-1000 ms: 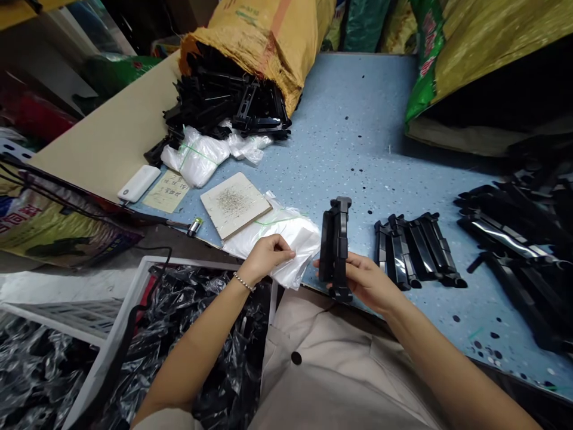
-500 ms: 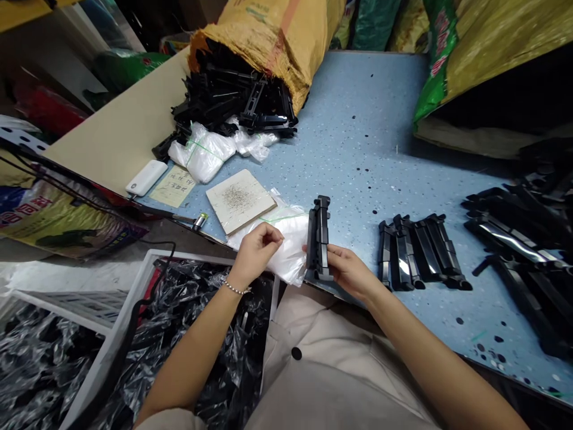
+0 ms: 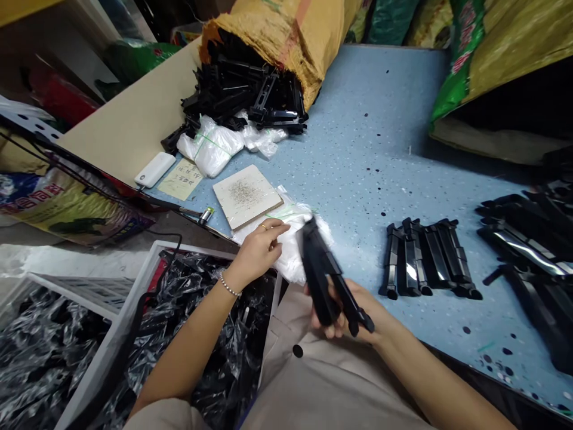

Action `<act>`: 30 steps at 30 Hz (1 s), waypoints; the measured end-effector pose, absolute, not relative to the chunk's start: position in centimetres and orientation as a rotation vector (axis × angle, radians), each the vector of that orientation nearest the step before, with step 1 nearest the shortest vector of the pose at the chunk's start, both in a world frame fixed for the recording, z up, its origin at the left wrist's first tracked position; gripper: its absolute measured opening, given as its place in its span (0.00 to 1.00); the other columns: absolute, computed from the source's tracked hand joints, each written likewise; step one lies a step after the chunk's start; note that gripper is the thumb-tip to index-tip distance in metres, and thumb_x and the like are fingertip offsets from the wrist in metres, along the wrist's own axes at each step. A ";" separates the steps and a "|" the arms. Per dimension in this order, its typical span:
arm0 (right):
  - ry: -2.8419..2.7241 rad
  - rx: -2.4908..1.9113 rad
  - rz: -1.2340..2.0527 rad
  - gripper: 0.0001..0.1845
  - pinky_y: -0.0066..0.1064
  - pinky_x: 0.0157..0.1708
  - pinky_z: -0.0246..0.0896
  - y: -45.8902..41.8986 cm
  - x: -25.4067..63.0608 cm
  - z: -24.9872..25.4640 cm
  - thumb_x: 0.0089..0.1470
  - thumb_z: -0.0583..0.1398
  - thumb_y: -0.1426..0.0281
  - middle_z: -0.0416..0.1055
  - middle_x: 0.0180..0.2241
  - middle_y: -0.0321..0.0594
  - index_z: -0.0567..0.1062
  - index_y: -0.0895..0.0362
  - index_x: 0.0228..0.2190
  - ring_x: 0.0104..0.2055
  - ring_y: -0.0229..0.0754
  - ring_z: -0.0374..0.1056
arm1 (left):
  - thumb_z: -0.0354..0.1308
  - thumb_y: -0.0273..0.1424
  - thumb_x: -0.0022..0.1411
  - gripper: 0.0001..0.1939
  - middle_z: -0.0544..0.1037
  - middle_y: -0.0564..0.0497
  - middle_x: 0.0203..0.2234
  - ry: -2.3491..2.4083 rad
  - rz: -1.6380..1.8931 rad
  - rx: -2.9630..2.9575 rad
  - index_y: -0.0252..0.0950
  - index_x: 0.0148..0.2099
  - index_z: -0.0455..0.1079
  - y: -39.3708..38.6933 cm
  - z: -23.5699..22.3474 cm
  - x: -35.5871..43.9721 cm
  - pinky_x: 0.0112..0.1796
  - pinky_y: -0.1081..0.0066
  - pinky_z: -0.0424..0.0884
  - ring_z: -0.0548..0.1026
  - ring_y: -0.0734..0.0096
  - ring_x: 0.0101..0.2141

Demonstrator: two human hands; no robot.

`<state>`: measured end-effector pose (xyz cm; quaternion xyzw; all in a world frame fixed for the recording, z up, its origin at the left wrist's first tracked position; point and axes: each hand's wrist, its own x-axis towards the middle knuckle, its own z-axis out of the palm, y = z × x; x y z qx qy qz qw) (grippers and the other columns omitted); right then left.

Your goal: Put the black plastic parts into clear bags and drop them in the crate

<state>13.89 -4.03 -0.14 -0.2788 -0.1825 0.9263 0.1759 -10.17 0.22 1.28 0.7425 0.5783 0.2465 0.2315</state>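
My right hand (image 3: 358, 298) is closed around a long black plastic part (image 3: 320, 278), tilted and blurred by motion, just over the table's front edge. It looks like two bars side by side; whether they are joined I cannot tell. At the stack of clear plastic bags (image 3: 293, 260), my left hand (image 3: 257, 254) lies with its index finger stretched out and the thumb apart from it. No object shows between those fingers. Behind the bags is a square white board (image 3: 246, 197) with brown specks. Several similar black parts (image 3: 423, 257) lie in a row on the right.
A yellow woven sack (image 3: 286, 36) spills black parts (image 3: 242, 89) at the back. Another bundle of bags (image 3: 217, 146) lies before it. More parts (image 3: 528, 233) are heaped at far right, near an open sack (image 3: 514, 71). Below left stands a crate (image 3: 154, 254) of bagged parts.
My right hand has drawn the black part down towards my body and tilted it from upright. My left hand's curled fingers have straightened over the bags. The view has shifted slightly.
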 end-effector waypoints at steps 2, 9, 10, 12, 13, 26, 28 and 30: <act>-0.296 -0.724 2.770 0.22 0.17 0.20 0.62 -4.5 13.7 -1.0 0.52 0.64 0.59 0.73 0.27 0.45 0.73 0.66 0.40 0.23 0.33 0.68 | 0.50 0.21 0.55 0.24 0.71 0.46 0.50 1.573 0.705 1.950 0.37 0.53 0.70 0.3 0.8 -10.5 0.40 0.77 0.73 0.70 0.86 0.33; -0.073 -0.751 2.633 0.21 0.11 0.15 0.50 -3.8 12.4 -2.2 0.50 0.64 0.60 0.67 0.24 0.38 0.75 0.64 0.39 0.17 0.22 0.47 | 0.45 0.21 0.56 0.32 0.64 0.43 0.58 1.670 0.708 2.130 0.37 0.63 0.59 -2.0 0.7 -9.2 0.54 0.69 0.71 0.70 0.73 0.53; -0.144 -0.782 2.625 0.21 0.11 0.14 0.47 -3.7 12.3 -2.0 0.48 0.65 0.59 0.66 0.24 0.37 0.75 0.63 0.37 0.17 0.22 0.45 | 0.44 0.21 0.57 0.33 0.63 0.43 0.59 1.626 0.712 2.208 0.36 0.65 0.55 -2.6 0.9 -8.4 0.56 0.68 0.71 0.68 0.70 0.56; -0.374 -0.936 2.471 0.21 0.12 0.13 0.41 -3.2 12.0 -1.6 0.44 0.65 0.56 0.64 0.23 0.36 0.74 0.61 0.32 0.18 0.22 0.43 | 0.43 0.20 0.58 0.35 0.61 0.42 0.61 1.497 0.718 2.342 0.37 0.68 0.49 -4.0 1.1 -6.7 0.57 0.67 0.71 0.65 0.68 0.60; -0.498 -1.027 2.353 0.20 0.12 0.14 0.41 -2.9 12.0 -1.5 0.43 0.65 0.56 0.62 0.22 0.35 0.72 0.61 0.28 0.18 0.23 0.43 | 0.42 0.21 0.58 0.35 0.60 0.42 0.61 1.414 0.727 2.387 0.37 0.68 0.46 -4.7 1.2 -5.8 0.57 0.68 0.70 0.64 0.68 0.60; -1.658 -1.160 2.008 0.34 0.33 0.45 0.69 -4.3 12.8 -0.4 0.51 0.62 0.54 0.71 0.46 0.47 0.67 0.56 0.56 0.43 0.44 0.70 | 0.48 0.32 0.64 0.20 0.74 0.47 0.49 1.445 0.715 2.525 0.32 0.56 0.64 -10.8 3.4 -6.1 0.55 0.73 0.71 0.70 0.77 0.52; -1.680 -1.135 2.101 0.35 0.34 0.45 0.69 -4.5 12.4 -0.3 0.53 0.62 0.53 0.71 0.48 0.47 0.66 0.54 0.58 0.42 0.43 0.70 | 0.49 0.32 0.64 0.19 0.74 0.47 0.47 1.676 0.707 2.365 0.34 0.55 0.66 -11.9 3.1 -8.4 0.54 0.72 0.71 0.71 0.76 0.50; -1.653 -1.187 2.110 0.32 0.34 0.46 0.69 -4.3 12.3 -0.6 0.53 0.62 0.53 0.69 0.50 0.48 0.67 0.54 0.56 0.41 0.42 0.70 | 0.48 0.34 0.64 0.18 0.74 0.47 0.46 1.974 0.605 2.080 0.37 0.54 0.68 -12.4 1.6 -12.1 0.53 0.71 0.72 0.72 0.75 0.48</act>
